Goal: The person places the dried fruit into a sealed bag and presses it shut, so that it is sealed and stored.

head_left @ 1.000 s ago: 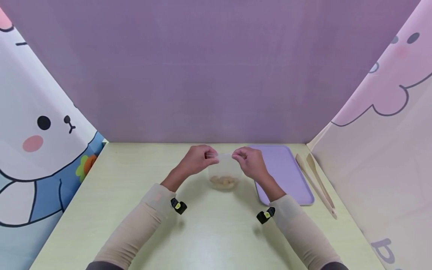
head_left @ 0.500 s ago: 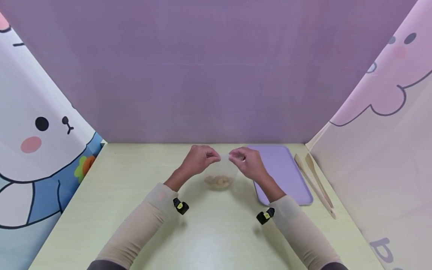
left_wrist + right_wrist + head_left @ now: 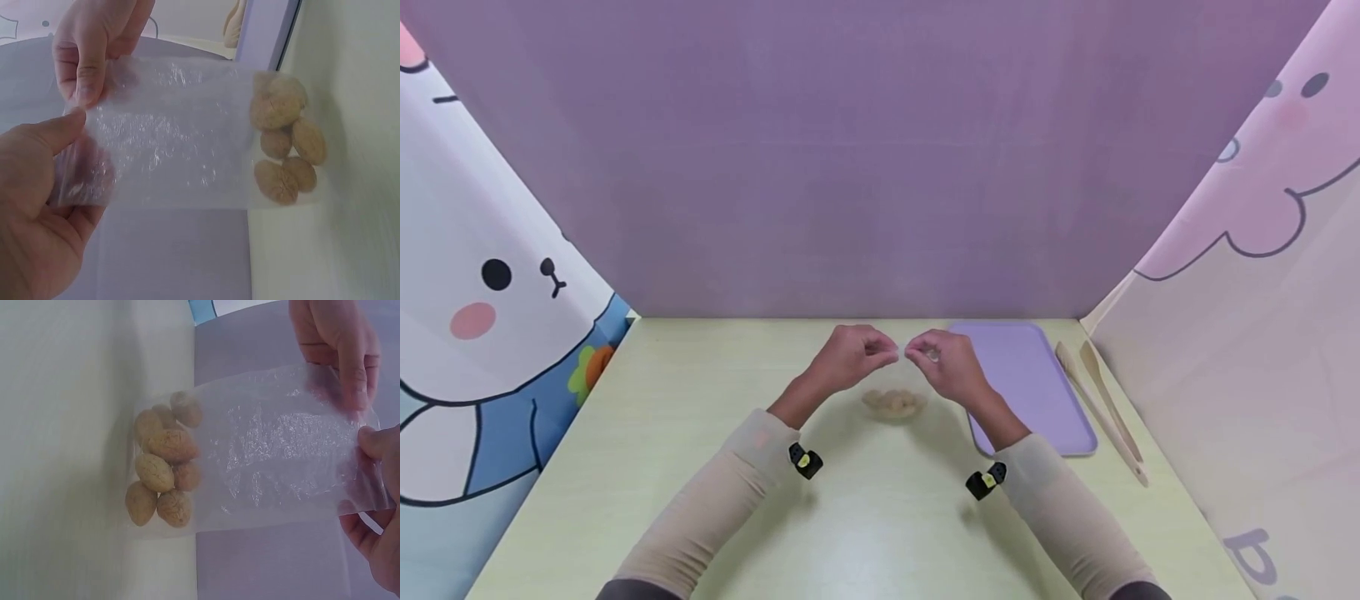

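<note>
A clear plastic bag (image 3: 178, 140) hangs upright between both hands, with several tan, oval, nut-like pieces (image 3: 154, 472) gathered at its bottom. My left hand (image 3: 853, 358) pinches the bag's top edge between thumb and fingers. Opposite it, my right hand (image 3: 952, 365) pinches the same edge, the two sets of fingertips almost meeting. In both wrist views the bag's film is stretched smooth below the hands, with shiny creases in its middle. From the head view the film is barely visible, and the tan pieces show low over the table.
A purple tray (image 3: 1030, 387) lies right of the hands, partly behind the right forearm. Beyond it, two long wooden utensils (image 3: 1108, 417) lie side by side near the table's right edge. A purple wall (image 3: 880, 167) closes off the back of the pale table (image 3: 700, 400).
Both hands have drawn closer together along the bag's top edge, from well apart to nearly touching. The bag swung slightly left, then back. Tray and utensils stay put.
</note>
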A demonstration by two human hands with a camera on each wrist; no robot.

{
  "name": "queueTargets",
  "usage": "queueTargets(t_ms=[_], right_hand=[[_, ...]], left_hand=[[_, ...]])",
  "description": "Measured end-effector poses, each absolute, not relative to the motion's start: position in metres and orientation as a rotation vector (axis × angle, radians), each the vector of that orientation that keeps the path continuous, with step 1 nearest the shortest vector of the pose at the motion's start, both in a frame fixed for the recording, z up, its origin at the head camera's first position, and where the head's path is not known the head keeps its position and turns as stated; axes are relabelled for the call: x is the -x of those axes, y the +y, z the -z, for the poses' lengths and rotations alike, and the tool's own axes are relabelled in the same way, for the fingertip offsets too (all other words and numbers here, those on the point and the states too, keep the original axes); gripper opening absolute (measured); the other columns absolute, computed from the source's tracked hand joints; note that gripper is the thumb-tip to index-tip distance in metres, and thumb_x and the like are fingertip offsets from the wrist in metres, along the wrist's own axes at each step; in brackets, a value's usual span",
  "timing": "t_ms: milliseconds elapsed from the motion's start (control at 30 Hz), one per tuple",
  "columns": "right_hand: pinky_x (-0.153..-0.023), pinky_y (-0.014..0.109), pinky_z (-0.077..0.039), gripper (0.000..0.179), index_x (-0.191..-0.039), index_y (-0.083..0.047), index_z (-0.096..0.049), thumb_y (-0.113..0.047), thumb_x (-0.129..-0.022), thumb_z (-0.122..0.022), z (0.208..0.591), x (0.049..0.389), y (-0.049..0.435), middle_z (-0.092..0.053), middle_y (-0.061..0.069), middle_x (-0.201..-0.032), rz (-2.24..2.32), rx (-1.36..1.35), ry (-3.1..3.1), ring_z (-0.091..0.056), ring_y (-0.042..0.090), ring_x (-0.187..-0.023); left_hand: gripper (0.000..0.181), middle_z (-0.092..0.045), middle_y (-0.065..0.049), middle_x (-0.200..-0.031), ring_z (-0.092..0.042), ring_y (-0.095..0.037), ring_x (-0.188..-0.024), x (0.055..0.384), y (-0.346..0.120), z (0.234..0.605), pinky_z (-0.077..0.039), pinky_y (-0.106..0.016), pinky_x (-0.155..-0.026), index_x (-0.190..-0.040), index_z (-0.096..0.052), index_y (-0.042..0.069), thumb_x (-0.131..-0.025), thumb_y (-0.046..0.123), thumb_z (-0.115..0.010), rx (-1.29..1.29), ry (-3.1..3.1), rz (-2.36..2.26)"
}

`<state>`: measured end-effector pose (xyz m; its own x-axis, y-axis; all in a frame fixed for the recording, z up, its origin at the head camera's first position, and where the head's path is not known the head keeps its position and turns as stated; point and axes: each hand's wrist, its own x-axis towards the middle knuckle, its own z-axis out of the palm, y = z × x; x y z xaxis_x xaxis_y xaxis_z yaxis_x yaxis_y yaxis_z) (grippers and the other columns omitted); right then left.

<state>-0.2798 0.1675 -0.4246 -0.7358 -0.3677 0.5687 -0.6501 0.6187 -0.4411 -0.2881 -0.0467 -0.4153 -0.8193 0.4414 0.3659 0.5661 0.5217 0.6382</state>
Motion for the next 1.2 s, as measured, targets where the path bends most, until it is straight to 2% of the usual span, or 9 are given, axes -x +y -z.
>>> queueTargets(t_ms=[233,467,600,900,1067,1200], right_hand=[[-0.072,0.04,-0.06,0.008,-0.093,-0.003,-0.077,-0.01,-0.09,-0.076,0.423,0.278,0.166,-0.078,0.011,-0.09,-0.961,-0.815,-2.43,-0.074,0.025,-0.079],[-0.076,0.038,-0.059,0.008,-0.093,-0.005,-0.077,-0.011,-0.09,-0.076,0.422,0.28,0.162,-0.078,0.008,-0.09,-0.891,-0.855,-2.412,-0.074,0.022,-0.083],[-0.075,0.039,-0.058,0.007,-0.091,-0.005,-0.077,-0.011,-0.09,-0.074,0.421,0.281,0.161,-0.077,0.007,-0.088,-0.861,-0.859,-2.404,-0.073,0.021,-0.081],[-0.072,0.04,-0.057,0.007,-0.089,-0.005,-0.075,-0.01,-0.09,-0.071,0.417,0.281,0.162,-0.075,0.008,-0.085,-0.866,-0.845,-2.407,-0.073,0.022,-0.078],[-0.072,0.04,-0.058,0.008,-0.089,-0.004,-0.075,-0.011,-0.091,-0.071,0.419,0.284,0.168,-0.076,0.009,-0.086,-0.892,-0.809,-2.427,-0.073,0.023,-0.08],[-0.072,0.039,-0.058,0.008,-0.09,-0.004,-0.075,-0.011,-0.091,-0.072,0.419,0.285,0.172,-0.076,0.009,-0.086,-0.899,-0.797,-2.432,-0.073,0.023,-0.08]], left_hand=[[0.007,-0.077,-0.003,-0.09,-0.072,-0.012,-0.08,0.286,-0.042,0.415,-0.058,-0.023,-0.071,-0.094,-0.079,0.01,-0.092,0.015,-0.076,0.869,-2.58,1.124],[0.007,-0.077,-0.003,-0.089,-0.073,-0.013,-0.079,0.286,-0.043,0.415,-0.059,-0.025,-0.071,-0.094,-0.079,0.01,-0.093,0.016,-0.075,0.854,-2.575,1.151],[0.008,-0.078,-0.004,-0.089,-0.074,-0.013,-0.08,0.288,-0.043,0.416,-0.06,-0.025,-0.072,-0.095,-0.08,0.01,-0.092,0.017,-0.076,0.843,-2.571,1.171],[0.014,-0.077,-0.003,-0.097,-0.074,-0.016,-0.09,0.287,-0.051,0.414,-0.06,-0.03,-0.081,-0.101,-0.077,0.012,-0.095,0.023,-0.074,0.773,-2.647,1.233],[0.015,-0.073,-0.001,-0.091,-0.062,-0.014,-0.079,0.289,-0.064,0.417,-0.054,-0.029,-0.071,-0.102,-0.076,0.013,-0.095,0.026,-0.073,0.71,-2.659,1.236],[0.014,-0.073,0.0,-0.088,-0.059,-0.012,-0.076,0.29,-0.07,0.42,-0.051,-0.026,-0.068,-0.1,-0.076,0.013,-0.095,0.026,-0.073,0.659,-2.656,1.268]])
